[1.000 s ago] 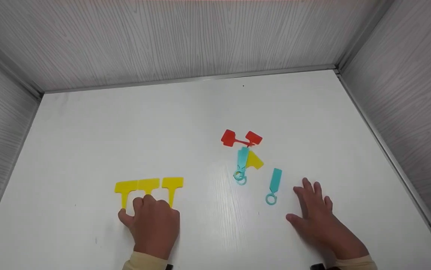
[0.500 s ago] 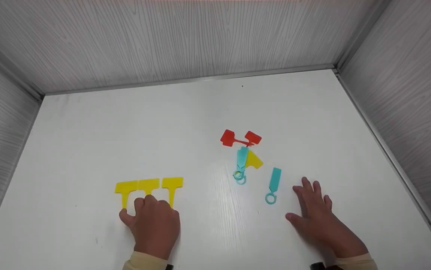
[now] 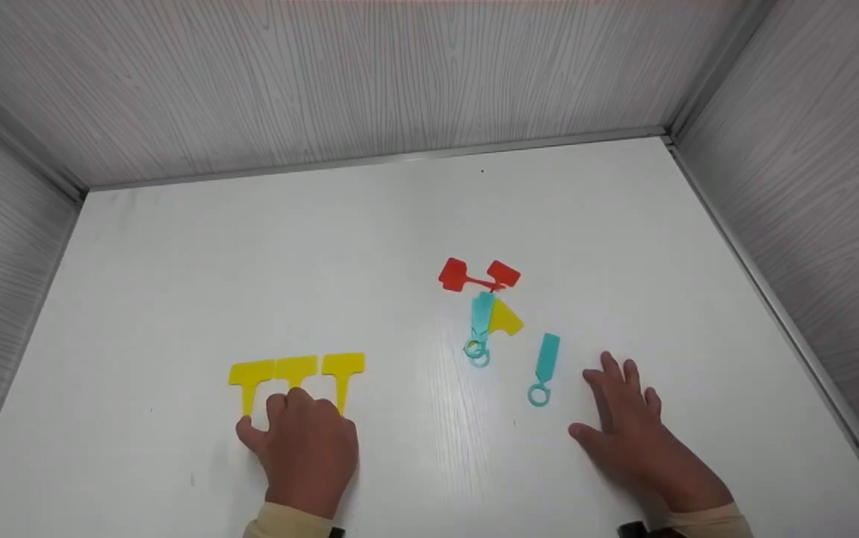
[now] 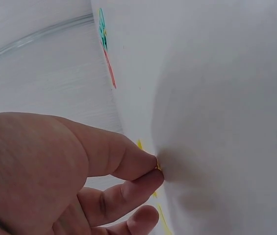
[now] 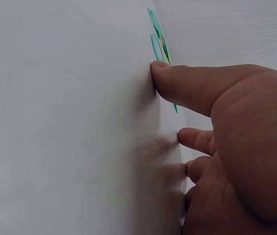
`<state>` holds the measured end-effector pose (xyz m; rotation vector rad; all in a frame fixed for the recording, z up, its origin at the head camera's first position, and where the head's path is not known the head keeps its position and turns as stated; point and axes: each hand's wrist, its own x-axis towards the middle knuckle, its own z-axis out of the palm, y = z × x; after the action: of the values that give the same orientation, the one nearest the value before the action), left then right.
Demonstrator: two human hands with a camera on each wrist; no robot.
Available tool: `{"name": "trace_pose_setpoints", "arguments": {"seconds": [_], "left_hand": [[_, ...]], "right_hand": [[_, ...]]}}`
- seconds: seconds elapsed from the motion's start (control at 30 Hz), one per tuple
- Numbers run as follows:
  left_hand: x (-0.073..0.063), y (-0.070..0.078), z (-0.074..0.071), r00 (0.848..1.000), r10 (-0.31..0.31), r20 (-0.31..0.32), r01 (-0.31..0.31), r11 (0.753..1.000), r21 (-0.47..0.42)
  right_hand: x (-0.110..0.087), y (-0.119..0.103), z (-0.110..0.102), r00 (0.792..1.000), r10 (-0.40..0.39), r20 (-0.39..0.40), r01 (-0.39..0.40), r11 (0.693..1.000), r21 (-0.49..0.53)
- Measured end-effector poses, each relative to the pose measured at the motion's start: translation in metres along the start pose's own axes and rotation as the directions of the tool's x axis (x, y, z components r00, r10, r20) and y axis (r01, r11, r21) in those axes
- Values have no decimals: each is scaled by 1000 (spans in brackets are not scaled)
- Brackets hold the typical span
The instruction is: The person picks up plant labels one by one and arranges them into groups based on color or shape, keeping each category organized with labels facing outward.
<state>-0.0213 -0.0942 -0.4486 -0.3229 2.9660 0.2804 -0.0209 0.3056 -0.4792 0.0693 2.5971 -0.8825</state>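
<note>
In the head view, three yellow T-shaped plant labels lie in a row on the table: a left one (image 3: pixel 252 373), a middle one (image 3: pixel 296 367) and a right one (image 3: pixel 343 365). My left hand (image 3: pixel 310 448) is over their stems, covering the lower part of the middle and right ones. Thumb and forefinger (image 4: pixel 133 159) pinch a bit of yellow in the left wrist view, at the stem end of the right label. My right hand (image 3: pixel 627 433) rests on the table with fingers spread, holding nothing. A teal ring tag (image 3: pixel 547 359) lies just left of it.
Farther back, overlapping teal ring tags (image 3: pixel 482 314) partly cover another yellow label (image 3: pixel 506 320). Red labels (image 3: pixel 453 275) lie just behind them. Grey wood-grain panels (image 3: pixel 370 82) wall in the white table (image 3: pixel 287 246) at the back and sides.
</note>
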Motion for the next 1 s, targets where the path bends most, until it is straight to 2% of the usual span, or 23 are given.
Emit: {"name": "trace_pose_setpoints", "arguments": {"seconds": [0.13, 0.27, 0.37, 0.47, 0.53, 0.8, 1.0], "left_hand": [[0, 2, -4, 1000, 6, -17, -6, 1000, 1], [0, 8, -5, 991, 62, -115, -64, 998, -14], [3, 16, -2, 968, 156, -199, -160, 987, -1], [8, 26, 2, 939, 246, -240, -243, 969, 44], [13, 33, 5, 927, 287, -241, -277, 958, 74], [32, 71, 9, 904, 393, -169, -366, 915, 171], [46, 97, 13, 887, 445, -122, -421, 889, 183]], "right_hand": [[0, 0, -1, 1000, -2, 3, 2, 1000, -3], [0, 0, -2, 1000, -9, 2, 9, 1000, -6], [1, 1, -2, 1000, -10, 4, 10, 1000, -1], [1, 2, -1, 1000, -14, 4, 15, 1000, -7], [1, 1, 0, 1000, -19, 0, 19, 1000, -14], [3, 1, 4, 999, -34, -13, 34, 999, -23], [3, 0, 5, 1000, -22, -13, 22, 1000, -17]]}}
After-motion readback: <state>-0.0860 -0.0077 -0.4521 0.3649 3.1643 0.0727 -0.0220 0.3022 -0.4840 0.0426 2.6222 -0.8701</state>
